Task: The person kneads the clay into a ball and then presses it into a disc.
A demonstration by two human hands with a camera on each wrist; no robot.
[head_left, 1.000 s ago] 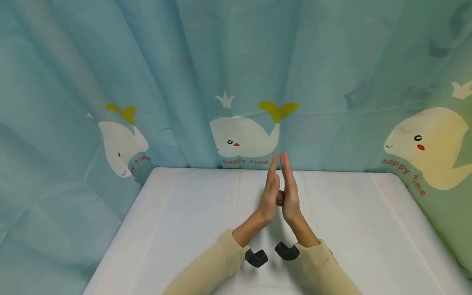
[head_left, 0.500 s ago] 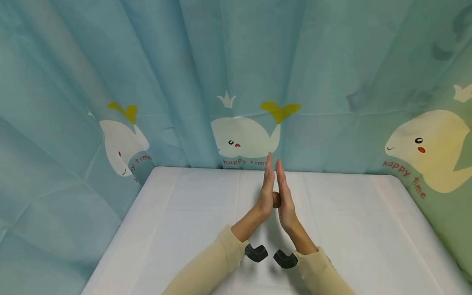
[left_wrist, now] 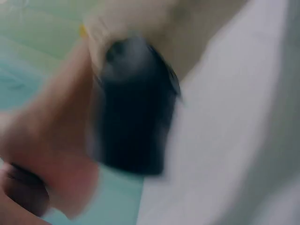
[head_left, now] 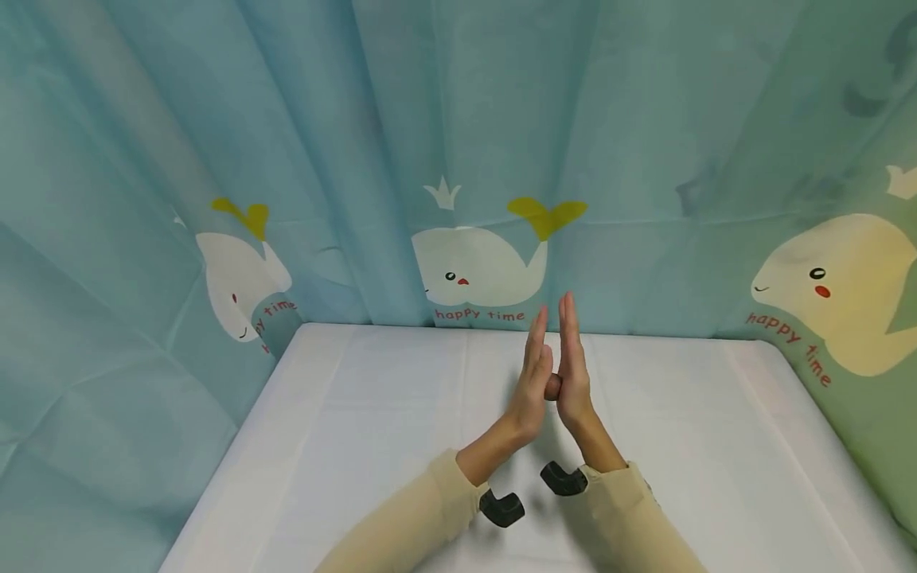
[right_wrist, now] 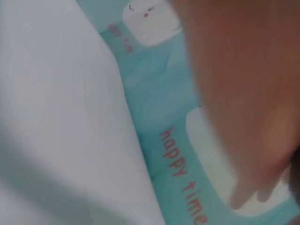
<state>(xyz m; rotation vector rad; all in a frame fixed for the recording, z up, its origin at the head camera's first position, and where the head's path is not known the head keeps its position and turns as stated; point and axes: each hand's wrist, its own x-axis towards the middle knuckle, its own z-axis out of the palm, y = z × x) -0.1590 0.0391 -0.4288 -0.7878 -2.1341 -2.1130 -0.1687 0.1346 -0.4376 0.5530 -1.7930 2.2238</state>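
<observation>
A small brown ball (head_left: 552, 387) is pressed between the palms, well above the white table. My left hand (head_left: 526, 390) lies flat against its left side, fingers straight and pointing up and away. Facing it, my right hand (head_left: 575, 382) presses from the right, its straight fingers reaching a bit farther than the left's. In the left wrist view the ball (left_wrist: 29, 192) shows dark and blurred against the right palm (left_wrist: 70, 173). A blurred hand covers the right part of the right wrist view, with a dark bit of the ball (right_wrist: 295, 173) at the edge.
The white table (head_left: 387, 414) spreads beneath both arms. Behind it and at the sides hangs a blue-green curtain (head_left: 637, 270) printed with whales. Black wrist devices sit at both cuffs, the left one (head_left: 501, 509) and the right one (head_left: 563, 479), close to each other.
The palms keep rubbing along each other with the ball between them. Over the last half second the right hand slid forward, the left back, and both shifted slightly right.
</observation>
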